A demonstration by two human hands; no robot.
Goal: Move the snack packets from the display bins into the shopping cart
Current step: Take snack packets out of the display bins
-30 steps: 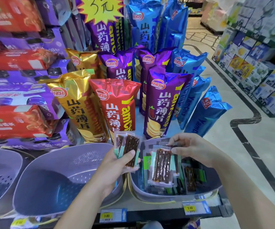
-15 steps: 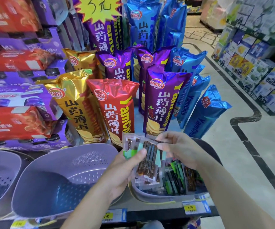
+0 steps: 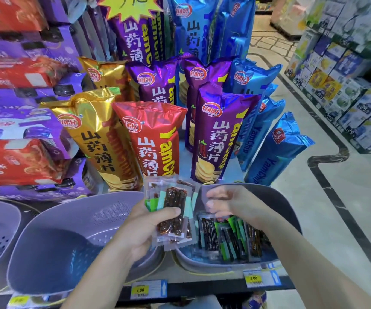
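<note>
Tall yam chip bags point(image 3: 155, 139) are standing in rows across the upper middle of the frame, leaning back so their fronts are facing shoppers. Below them, two lavender display bins are sitting on the shelf: the empty bin point(image 3: 68, 237) at lower left, and the stocked bin point(image 3: 276, 204) at lower centre-right, cradling loose snack packets point(image 3: 227, 239). The left hand point(image 3: 144, 228) is clamping a fanned stack of packets point(image 3: 173, 210), probably collecting several for one trip. The right hand point(image 3: 229, 202) is hovering over the stocked bin, fingers loosely curled, gripping nothing. No cart is showing.
</note>
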